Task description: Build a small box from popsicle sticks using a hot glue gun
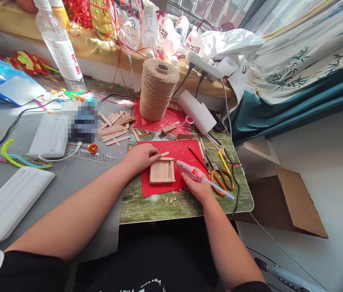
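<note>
A small square tray of wooden craft sticks [162,171] lies on a red sheet [186,151]. My left hand [143,156] is closed at its upper left corner, pinching a short craft stick [165,154] that points right. In my right hand [198,187] is a pink hot glue gun [192,171], its nozzle at the tray's upper right corner. A clear glue stick [220,189] sticks out of the gun's back end. Whether the nozzle touches the wood I cannot tell.
Orange-handled scissors [222,178], a yellow pen [224,162] and a dark pencil [198,159] lie right of the red sheet. Behind stands a large twine spool [159,91]. Loose craft sticks [116,127] are piled left of it. A white power bank [14,202] lies at left.
</note>
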Demonstrator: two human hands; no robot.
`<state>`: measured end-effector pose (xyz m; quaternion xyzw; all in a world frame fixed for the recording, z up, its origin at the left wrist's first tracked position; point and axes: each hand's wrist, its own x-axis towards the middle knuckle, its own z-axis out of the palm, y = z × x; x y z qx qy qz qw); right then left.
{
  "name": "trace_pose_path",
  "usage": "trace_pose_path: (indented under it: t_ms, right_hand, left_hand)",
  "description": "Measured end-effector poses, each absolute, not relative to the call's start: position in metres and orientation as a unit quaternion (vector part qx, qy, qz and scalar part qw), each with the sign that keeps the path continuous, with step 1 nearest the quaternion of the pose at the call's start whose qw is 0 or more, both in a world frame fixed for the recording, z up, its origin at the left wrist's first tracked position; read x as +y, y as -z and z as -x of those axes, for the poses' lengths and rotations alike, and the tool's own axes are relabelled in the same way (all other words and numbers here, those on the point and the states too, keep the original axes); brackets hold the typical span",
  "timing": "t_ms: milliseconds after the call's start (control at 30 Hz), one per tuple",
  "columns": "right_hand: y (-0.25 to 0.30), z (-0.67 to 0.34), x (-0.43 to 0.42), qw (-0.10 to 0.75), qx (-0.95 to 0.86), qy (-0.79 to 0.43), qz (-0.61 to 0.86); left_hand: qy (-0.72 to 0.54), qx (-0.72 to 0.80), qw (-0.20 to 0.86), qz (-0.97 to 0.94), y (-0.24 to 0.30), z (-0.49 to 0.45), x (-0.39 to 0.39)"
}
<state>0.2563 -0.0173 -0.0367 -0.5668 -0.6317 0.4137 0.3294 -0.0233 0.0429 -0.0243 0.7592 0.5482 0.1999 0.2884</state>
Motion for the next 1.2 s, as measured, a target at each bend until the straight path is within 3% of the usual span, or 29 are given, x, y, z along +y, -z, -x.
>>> trace_pose_path:
  t_ms: [1200]
  right_hand:
    - [0.0352,-0.2567,-0.0178,0.315,-0.601,-0.424,0.600]
  left_hand:
    - [-0.196,0.543,0.280,-0.767,0.0289,0.0233,0.0437]
